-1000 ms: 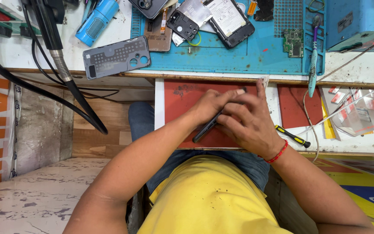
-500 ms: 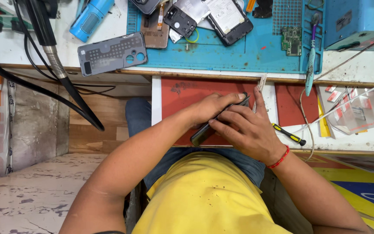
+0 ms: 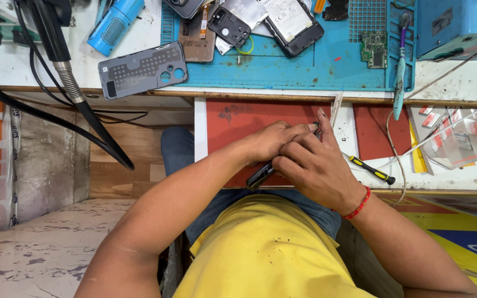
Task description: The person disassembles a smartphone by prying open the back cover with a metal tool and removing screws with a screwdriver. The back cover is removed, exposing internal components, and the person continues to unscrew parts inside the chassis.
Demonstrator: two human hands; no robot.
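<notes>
Most of the dark phone (image 3: 260,175) is hidden under the left hand (image 3: 271,140) and right hand (image 3: 318,165); only its lower end shows. The opened phone (image 3: 293,19) and blue box (image 3: 459,25) at the worktop's far edge are cut off by the top of the picture. The green circuit board (image 3: 374,48) is too small to make out.

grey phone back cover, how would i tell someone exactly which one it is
Start at the blue work mat on the white bench. Just off its left edge lies the grey phone back cover, inner side up. Unlike the dark phone parts on the mat, it is light grey, dotted, with round camera holes at its right end.
</notes>
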